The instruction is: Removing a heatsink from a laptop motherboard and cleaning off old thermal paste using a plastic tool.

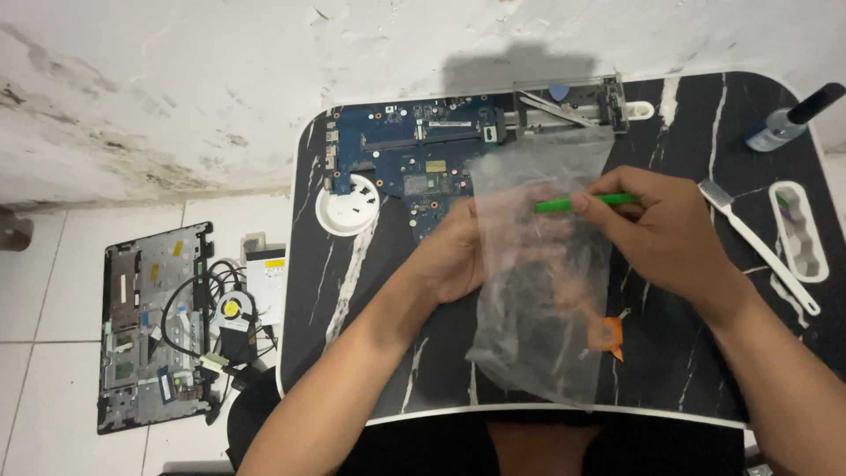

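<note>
Both forearms enter from the near edge of a black, white-veined table [352, 291]. Left hand [458, 256] sits behind a clear, crinkled plastic bag [542, 291], fingers closed on its left edge; the film blurs them. Right hand [665, 225] pinches a slim green tool [573, 204] at the bag's upper part, tip pointing toward the left hand. A small orange piece [610, 337] shows at the bag's lower right, inside or behind it, cannot tell.

Beyond the hands: blue circuit board [414, 150], partly hidden by the bag. White round dish [348, 204] just left of the left hand. Right of the right hand: white toothbrush [760, 247], white oblong tray [797, 231], small bottle [789, 119]. Far left on the tiled floor: opened laptop shell [154, 326].
</note>
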